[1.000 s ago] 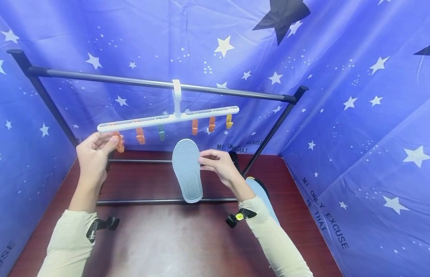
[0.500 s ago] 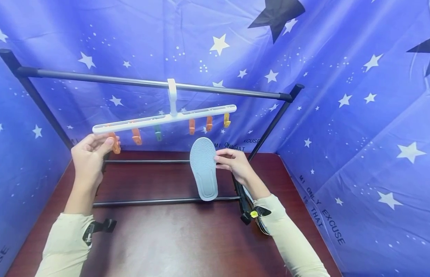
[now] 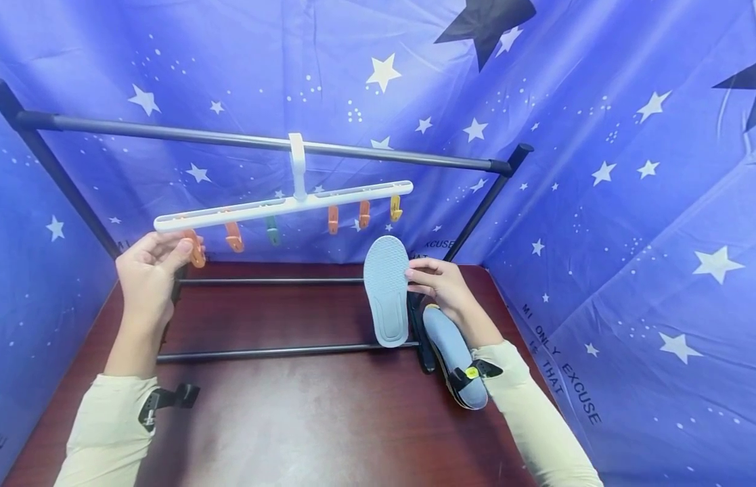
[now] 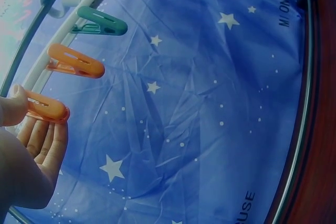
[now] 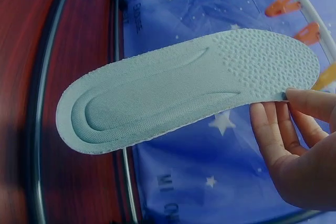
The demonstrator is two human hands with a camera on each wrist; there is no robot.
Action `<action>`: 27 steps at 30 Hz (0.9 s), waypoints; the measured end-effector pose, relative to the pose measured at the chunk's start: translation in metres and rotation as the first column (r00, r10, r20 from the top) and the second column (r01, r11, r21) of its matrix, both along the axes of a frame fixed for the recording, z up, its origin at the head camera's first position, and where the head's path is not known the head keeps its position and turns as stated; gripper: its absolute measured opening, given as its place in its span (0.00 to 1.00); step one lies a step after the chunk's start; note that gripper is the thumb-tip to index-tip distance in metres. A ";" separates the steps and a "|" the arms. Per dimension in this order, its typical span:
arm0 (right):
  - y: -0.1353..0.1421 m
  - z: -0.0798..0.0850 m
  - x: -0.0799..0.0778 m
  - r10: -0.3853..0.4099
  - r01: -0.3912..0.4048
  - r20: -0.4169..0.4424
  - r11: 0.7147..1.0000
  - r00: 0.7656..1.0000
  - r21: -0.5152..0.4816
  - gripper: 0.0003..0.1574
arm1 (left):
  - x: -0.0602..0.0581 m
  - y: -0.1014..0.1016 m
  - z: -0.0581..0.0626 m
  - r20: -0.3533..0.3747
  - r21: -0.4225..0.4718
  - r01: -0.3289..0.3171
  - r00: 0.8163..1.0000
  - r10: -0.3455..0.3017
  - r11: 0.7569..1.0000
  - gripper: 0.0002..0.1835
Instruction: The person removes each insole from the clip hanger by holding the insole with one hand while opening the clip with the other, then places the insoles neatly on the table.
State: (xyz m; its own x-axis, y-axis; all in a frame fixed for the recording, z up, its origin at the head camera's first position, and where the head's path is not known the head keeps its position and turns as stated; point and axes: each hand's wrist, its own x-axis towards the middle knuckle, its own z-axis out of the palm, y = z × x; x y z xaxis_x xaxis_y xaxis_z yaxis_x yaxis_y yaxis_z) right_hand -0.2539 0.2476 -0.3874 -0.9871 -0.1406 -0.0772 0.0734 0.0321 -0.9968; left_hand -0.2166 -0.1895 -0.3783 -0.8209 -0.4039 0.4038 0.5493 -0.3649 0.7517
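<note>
A white clip hanger (image 3: 280,207) hangs by its hook from the rack's top bar, its left end lower than its right. My left hand (image 3: 145,281) pinches the leftmost orange clip (image 4: 50,109) between thumb and fingers. In my right hand (image 3: 441,287) is a light blue-grey insole (image 5: 173,93), pinched at one edge near its wide textured end. The insole hangs upright below the yellow clip (image 3: 395,208), apart from it. Other orange clips (image 4: 76,62) and a green clip (image 4: 100,22) dangle from the hanger with nothing in them.
A dark metal rack (image 3: 231,138) stands on the reddish-brown table (image 3: 280,419), with lower bars (image 3: 280,353) near the tabletop. More insoles (image 3: 451,345) lie at the right, partly behind my right wrist. Blue star-patterned cloth (image 3: 627,223) surrounds the table.
My right hand has carried the insole rightward, from below the hanger's middle to below its right end. My left hand keeps its pinch on the leftmost clip. The head view has shifted slightly.
</note>
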 end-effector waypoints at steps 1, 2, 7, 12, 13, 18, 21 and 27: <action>0.004 0.001 0.001 -0.007 0.007 0.001 1.000 1.000 -0.003 0.07 | 0.000 0.000 0.000 0.001 0.000 0.002 1.000 -0.002 1.000 0.03; 0.009 0.001 0.001 -0.012 0.012 0.003 1.000 1.000 -0.006 0.08 | -0.001 0.001 0.000 0.003 0.000 0.004 1.000 -0.004 1.000 0.03; 0.028 0.003 0.002 -0.030 0.030 0.017 1.000 0.999 0.002 0.09 | -0.001 0.001 -0.001 0.021 0.019 0.007 1.000 -0.008 1.000 0.03; 0.043 0.003 0.001 -0.046 0.045 0.034 0.998 0.998 0.038 0.08 | 0.000 0.002 -0.002 0.033 0.034 0.007 0.999 -0.008 0.999 0.04; 0.045 0.003 0.001 -0.051 0.050 0.037 0.998 0.998 0.046 0.08 | 0.000 0.002 -0.002 0.034 0.035 0.006 0.999 -0.007 0.999 0.04; 0.058 0.002 0.000 -0.060 0.056 0.051 0.995 0.997 0.082 0.09 | 0.002 0.001 -0.002 0.032 0.029 0.004 0.999 -0.005 1.000 0.04; 0.067 0.000 0.000 -0.064 0.058 0.060 0.993 0.996 0.105 0.09 | 0.002 0.002 -0.002 0.033 0.028 0.002 0.999 -0.003 1.000 0.04; 0.084 -0.004 0.001 -0.096 0.079 0.089 0.981 0.991 0.175 0.09 | 0.001 0.003 -0.001 0.025 0.025 0.007 1.000 -0.008 1.000 0.04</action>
